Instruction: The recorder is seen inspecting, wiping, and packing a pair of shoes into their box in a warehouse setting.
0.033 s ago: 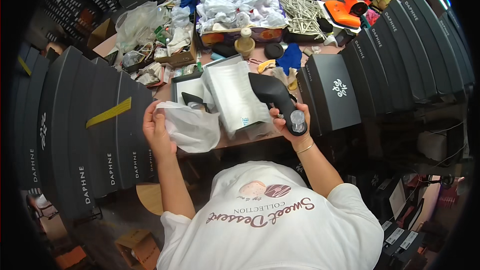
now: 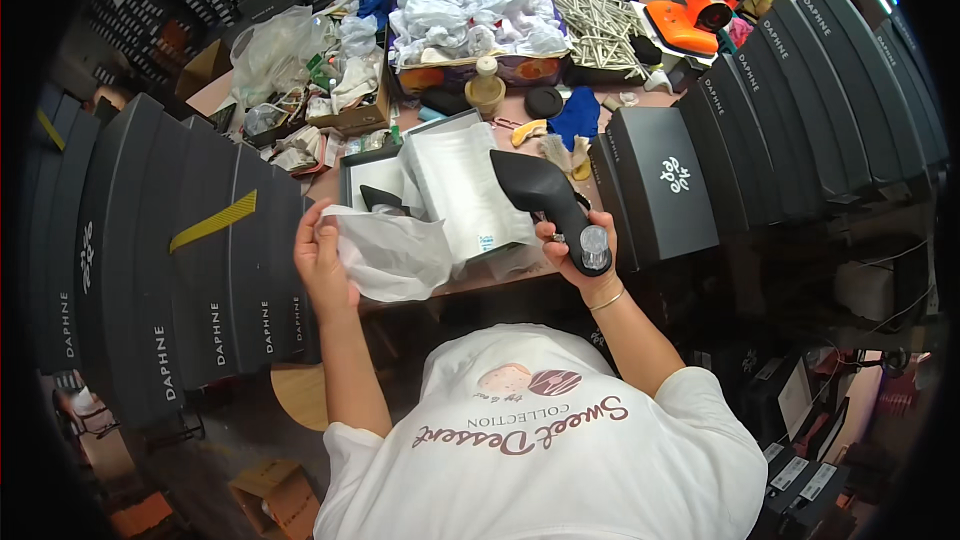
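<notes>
My right hand (image 2: 572, 252) grips a black pointed-toe shoe (image 2: 540, 185) by its heel end, toe pointing away to the upper left. A clear, rounded piece (image 2: 595, 247) shows at that heel end. Pinched in my left hand (image 2: 322, 258) is the edge of a thin white wrapping sheet or bag (image 2: 400, 252), which spreads toward the middle. Between my hands a shoebox (image 2: 350, 180) lies on the table, partly covered by white packing paper (image 2: 455, 180). Another black shoe (image 2: 380, 200) is partly visible in the box.
Stacked dark shoeboxes (image 2: 225, 280) stand at the left, more boxes (image 2: 665, 180) at the right. Farther back are a carton of crumpled white plastic (image 2: 475, 15), a tray of pale sticks (image 2: 600, 30), an orange tool (image 2: 680, 25), a bottle (image 2: 485, 88) and a blue cloth (image 2: 575, 118).
My left hand and the white sheet have shifted slightly right. The shoe in my right hand has moved a little left. Both holds stay the same.
</notes>
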The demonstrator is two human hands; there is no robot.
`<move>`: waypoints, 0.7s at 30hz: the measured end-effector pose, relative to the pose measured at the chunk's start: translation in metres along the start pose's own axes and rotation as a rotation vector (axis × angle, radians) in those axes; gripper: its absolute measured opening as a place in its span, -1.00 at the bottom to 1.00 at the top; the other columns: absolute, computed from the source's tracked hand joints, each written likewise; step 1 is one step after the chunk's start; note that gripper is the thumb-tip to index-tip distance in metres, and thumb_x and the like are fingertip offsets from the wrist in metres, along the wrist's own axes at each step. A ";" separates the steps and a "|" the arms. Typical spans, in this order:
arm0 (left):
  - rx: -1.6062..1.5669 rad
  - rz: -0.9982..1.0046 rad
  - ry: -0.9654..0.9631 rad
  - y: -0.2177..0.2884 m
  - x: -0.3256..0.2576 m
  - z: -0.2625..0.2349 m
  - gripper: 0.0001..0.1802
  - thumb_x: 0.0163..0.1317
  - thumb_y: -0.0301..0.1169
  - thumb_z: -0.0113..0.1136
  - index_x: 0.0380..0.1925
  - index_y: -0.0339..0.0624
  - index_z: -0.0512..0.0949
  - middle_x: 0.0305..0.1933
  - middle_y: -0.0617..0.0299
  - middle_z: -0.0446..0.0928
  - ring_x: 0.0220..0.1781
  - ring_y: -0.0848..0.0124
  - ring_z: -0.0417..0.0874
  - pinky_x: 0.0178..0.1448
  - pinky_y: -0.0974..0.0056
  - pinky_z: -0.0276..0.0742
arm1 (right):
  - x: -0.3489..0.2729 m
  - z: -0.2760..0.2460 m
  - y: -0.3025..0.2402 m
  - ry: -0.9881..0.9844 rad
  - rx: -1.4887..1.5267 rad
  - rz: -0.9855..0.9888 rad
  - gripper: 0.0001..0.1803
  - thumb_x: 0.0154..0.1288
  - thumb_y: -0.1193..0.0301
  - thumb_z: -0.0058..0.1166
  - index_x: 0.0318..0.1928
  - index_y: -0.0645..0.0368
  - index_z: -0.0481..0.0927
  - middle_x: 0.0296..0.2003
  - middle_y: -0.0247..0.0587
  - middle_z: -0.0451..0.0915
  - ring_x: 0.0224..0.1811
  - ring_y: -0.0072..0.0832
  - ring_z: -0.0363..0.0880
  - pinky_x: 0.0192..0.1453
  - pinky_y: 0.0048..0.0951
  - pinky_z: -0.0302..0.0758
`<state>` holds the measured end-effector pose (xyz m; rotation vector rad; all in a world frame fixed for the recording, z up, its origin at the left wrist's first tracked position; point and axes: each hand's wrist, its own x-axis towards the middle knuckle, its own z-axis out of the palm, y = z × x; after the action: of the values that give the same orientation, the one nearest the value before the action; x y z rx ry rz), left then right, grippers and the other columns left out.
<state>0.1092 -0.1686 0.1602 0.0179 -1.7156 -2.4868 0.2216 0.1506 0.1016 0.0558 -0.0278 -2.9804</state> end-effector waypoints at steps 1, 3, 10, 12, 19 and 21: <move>-0.005 -0.027 0.005 -0.010 -0.009 0.007 -0.74 0.31 -0.59 0.04 -0.02 -0.31 0.56 -0.15 0.28 0.58 -0.17 0.59 0.55 -0.02 0.48 0.48 | -0.009 0.005 -0.002 -0.044 0.001 0.045 -0.40 0.24 0.21 0.06 0.21 0.30 0.39 -0.02 0.02 0.47 -0.06 -0.26 0.38 -0.21 -0.41 0.51; 0.016 -0.079 -0.002 -0.029 -0.029 0.019 -0.70 0.31 -0.60 0.04 0.03 -0.32 0.56 -0.16 0.28 0.57 -0.17 0.61 0.52 -0.04 0.50 0.46 | -0.025 0.006 -0.007 -0.085 0.012 0.055 -0.38 0.24 0.19 0.06 0.21 0.33 0.37 -0.01 0.03 0.46 -0.06 -0.27 0.37 -0.21 -0.42 0.50; 0.029 -0.173 0.039 -0.072 -0.088 0.059 -0.79 0.30 -0.56 0.13 -0.09 -0.32 0.59 -0.20 0.28 0.59 -0.21 0.59 0.55 -0.08 0.48 0.47 | -0.074 0.003 -0.019 0.031 0.117 0.084 -0.39 0.31 0.19 0.00 0.21 0.38 0.32 0.03 0.09 0.40 -0.03 -0.25 0.39 -0.17 -0.38 0.53; 0.059 -0.176 0.042 -0.081 -0.097 0.061 -0.83 0.27 -0.54 0.19 -0.15 -0.33 0.59 -0.21 0.27 0.60 -0.21 0.57 0.56 -0.08 0.47 0.47 | -0.082 -0.001 -0.023 0.081 0.172 0.102 -0.38 0.31 0.18 -0.01 0.23 0.38 0.30 0.05 0.11 0.38 -0.03 -0.24 0.39 -0.17 -0.37 0.54; 0.102 -0.247 -0.019 -0.120 -0.111 0.073 -0.84 0.21 -0.54 0.23 -0.21 -0.35 0.59 -0.27 0.28 0.61 -0.26 0.58 0.56 -0.14 0.48 0.45 | -0.115 0.016 -0.027 -0.105 -0.125 0.168 -0.25 0.22 0.24 0.08 0.38 0.19 0.17 0.10 0.15 0.35 -0.10 -0.25 0.41 -0.34 -0.38 0.57; 0.089 -0.234 -0.036 -0.125 -0.112 0.073 -0.85 0.20 -0.55 0.24 -0.22 -0.35 0.60 -0.26 0.27 0.61 -0.25 0.58 0.56 -0.15 0.48 0.45 | -0.127 0.055 -0.024 -0.067 -0.536 0.263 -0.06 0.07 0.29 0.17 0.47 0.07 0.04 0.06 0.09 0.38 -0.18 -0.30 0.51 -0.39 -0.40 0.59</move>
<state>0.2031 -0.0450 0.0632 0.1932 -1.9402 -2.5812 0.3411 0.1958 0.1607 -0.1038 0.6928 -2.6258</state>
